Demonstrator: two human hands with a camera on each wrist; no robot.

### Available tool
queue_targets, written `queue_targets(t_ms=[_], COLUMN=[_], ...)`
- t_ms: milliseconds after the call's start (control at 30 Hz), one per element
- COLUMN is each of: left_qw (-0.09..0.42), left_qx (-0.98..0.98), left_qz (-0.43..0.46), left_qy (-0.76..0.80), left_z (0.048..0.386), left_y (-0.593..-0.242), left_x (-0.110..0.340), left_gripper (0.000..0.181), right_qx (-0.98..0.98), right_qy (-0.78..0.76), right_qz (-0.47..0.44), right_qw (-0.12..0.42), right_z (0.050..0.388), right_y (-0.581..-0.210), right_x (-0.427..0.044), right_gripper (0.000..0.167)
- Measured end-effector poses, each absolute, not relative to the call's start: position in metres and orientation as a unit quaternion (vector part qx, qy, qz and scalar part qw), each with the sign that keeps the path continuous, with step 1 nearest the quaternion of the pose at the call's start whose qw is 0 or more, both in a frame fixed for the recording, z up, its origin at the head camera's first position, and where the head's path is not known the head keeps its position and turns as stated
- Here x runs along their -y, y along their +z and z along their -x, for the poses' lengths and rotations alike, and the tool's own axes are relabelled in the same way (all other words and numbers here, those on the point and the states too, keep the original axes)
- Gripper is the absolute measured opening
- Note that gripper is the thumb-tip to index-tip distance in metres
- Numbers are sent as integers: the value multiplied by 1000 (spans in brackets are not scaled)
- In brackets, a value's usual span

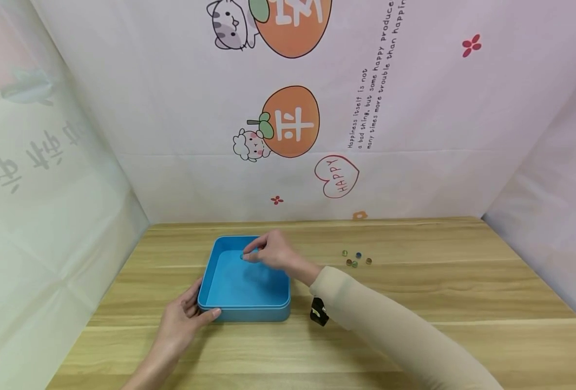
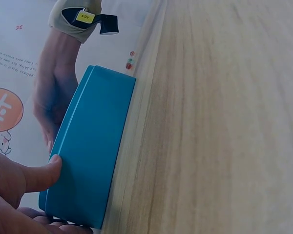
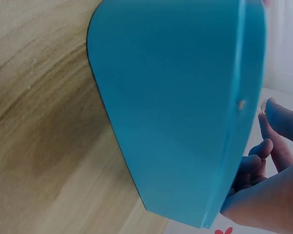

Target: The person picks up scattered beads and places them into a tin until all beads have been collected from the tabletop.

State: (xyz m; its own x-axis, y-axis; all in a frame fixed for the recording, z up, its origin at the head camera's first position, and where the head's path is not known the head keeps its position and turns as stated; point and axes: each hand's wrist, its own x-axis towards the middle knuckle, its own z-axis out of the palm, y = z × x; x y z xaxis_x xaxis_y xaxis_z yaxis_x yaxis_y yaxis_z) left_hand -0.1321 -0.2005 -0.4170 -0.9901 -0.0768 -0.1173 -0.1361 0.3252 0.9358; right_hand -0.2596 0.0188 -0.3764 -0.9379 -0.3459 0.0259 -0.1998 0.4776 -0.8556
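A shallow blue box (image 1: 239,314) without a lid sits on the wooden table. My left hand (image 1: 183,319) grips its near left corner, thumb against the front wall and fingers along the left side; the left wrist view shows that thumb (image 2: 41,175) on the wall. Over the box's inside, my right hand (image 1: 273,252) pinches a small glass marble (image 1: 242,256) between thumb and fingertips. In the right wrist view the marble (image 3: 263,106) looks clear, partly hidden by the fingers, beyond the box wall (image 3: 171,107).
Several glass marbles (image 1: 354,264), greenish, brown and blue, lie loose on the table (image 1: 414,303) right of the box. A printed white cloth (image 1: 195,179) stands behind the table, with more white cloth on both sides. A black device (image 1: 319,311) hangs at the right wrist.
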Motion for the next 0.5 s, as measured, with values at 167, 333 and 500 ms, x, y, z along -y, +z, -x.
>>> queue_targets(t_ms=[167, 333, 500], left_qw=[29, 28, 30], left_qx=[-814, -814, -813], left_qz=[66, 66, 70], left_qy=[577, 576, 578], left_z=[132, 133, 132], left_y=[-416, -416, -416], left_x=[201, 200, 200], left_gripper=[90, 91, 90], right_qx=[-852, -843, -833], right_qy=[-494, -507, -517], right_qz=[158, 167, 188], right_qw=[74, 65, 55], right_z=[260, 257, 251], right_y=[-378, -374, -369], right_x=[-20, -29, -44], right_gripper=[10, 11, 12])
